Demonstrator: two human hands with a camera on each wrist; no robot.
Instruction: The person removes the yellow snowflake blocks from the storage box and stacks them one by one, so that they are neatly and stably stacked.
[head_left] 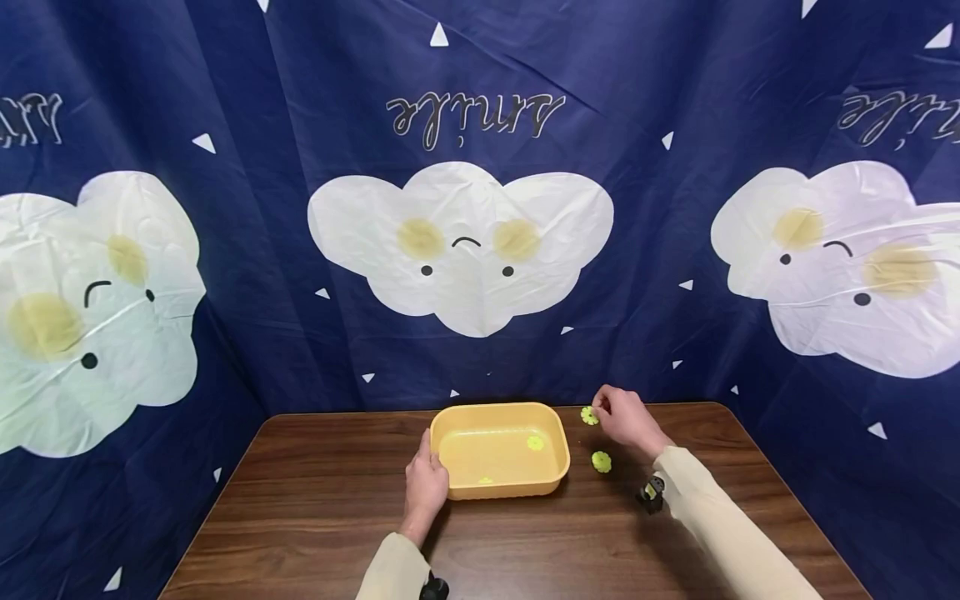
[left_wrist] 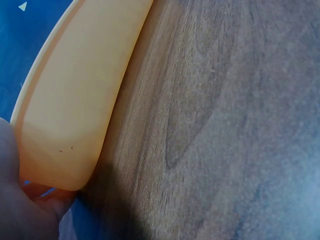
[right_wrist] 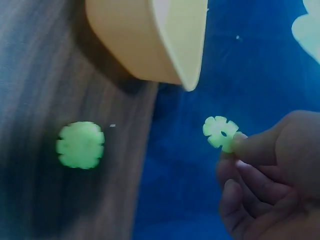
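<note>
A yellow plastic bin (head_left: pixel 500 493) stands on the table, with two yellow-green notched discs (head_left: pixel 535 443) in it, one partly hidden by the front wall. My left hand (head_left: pixel 426 483) grips the bin's left end. In the left wrist view, its thumb (left_wrist: pixel 7 155) lies at the rim and the other fingers reach round the end wall. To the right of the bin, my right hand (head_left: pixel 628 419) pinches a flower-shaped notched disc (right_wrist: pixel 218 132) between thumb and forefinger, raised in the air. Another yellow-green disc (right_wrist: pixel 81 145) lies on the table nearer me, apart from the hand.
The brown wooden table (head_left: pixel 300 517) ends at the back and sides against a dark blue cloth (head_left: pixel 645 350) printed with white clouds. A tiny pale crumb (right_wrist: pixel 112 125) lies near the loose disc. Black devices (head_left: pixel 651 495) are worn on the wrists over cream sleeves.
</note>
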